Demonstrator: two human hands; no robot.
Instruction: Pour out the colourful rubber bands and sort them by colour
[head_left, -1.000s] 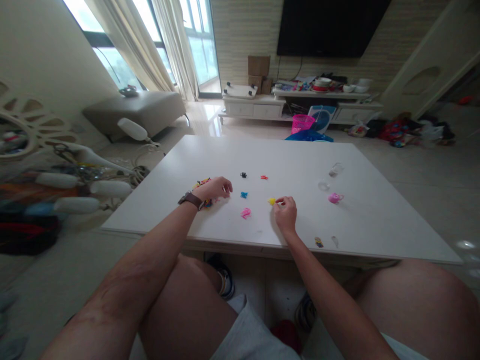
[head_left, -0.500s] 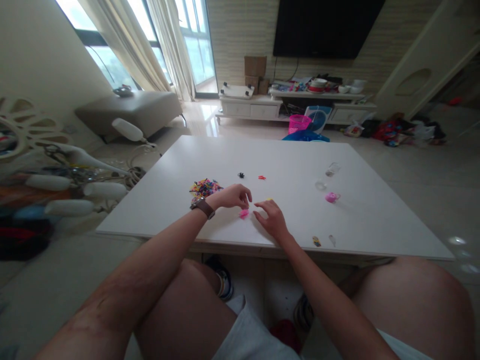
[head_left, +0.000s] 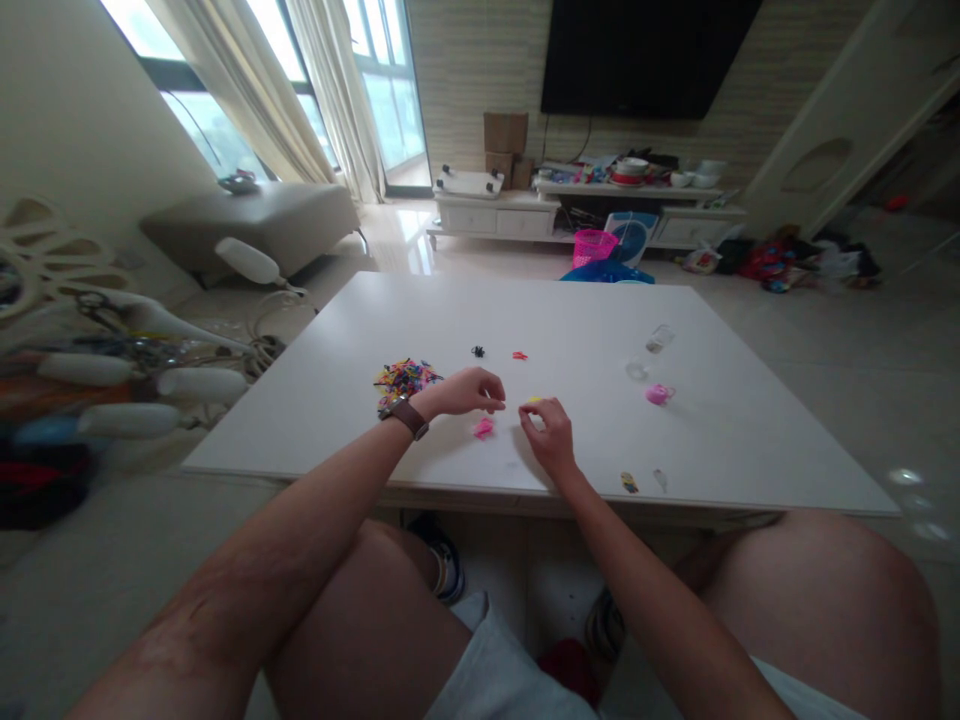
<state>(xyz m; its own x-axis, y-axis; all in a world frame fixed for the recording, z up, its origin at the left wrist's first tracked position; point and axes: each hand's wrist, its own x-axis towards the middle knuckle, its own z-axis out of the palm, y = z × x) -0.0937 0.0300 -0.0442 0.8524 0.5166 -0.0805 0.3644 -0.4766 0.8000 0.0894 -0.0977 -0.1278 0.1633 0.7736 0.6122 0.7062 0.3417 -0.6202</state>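
Observation:
My left hand (head_left: 463, 390), with a brown watch on its wrist, rests on the white table (head_left: 750, 440) with its fingertips pinched together. What they pinch is too small to see. Just below those fingertips lies a pink piece (head_left: 482, 428). My right hand (head_left: 551, 436) sits to the right of it, fingers curled, with its fingertips on a small yellow piece (head_left: 532, 400). A pile of small colourful pieces (head_left: 405, 377) lies behind my left wrist. A black piece (head_left: 477, 351) and a red piece (head_left: 519, 355) lie farther back.
On the table's right side are a pink object (head_left: 658, 394) and a small clear item (head_left: 660, 338). Two tiny items (head_left: 628, 483) lie near the front edge. A pink basket (head_left: 594, 246) stands on the floor beyond. Clutter crowds the left.
My left hand left the colourful pile and moved right to the middle; the blue piece there is no longer visible. My right hand opened, then curled back at the yellow piece.

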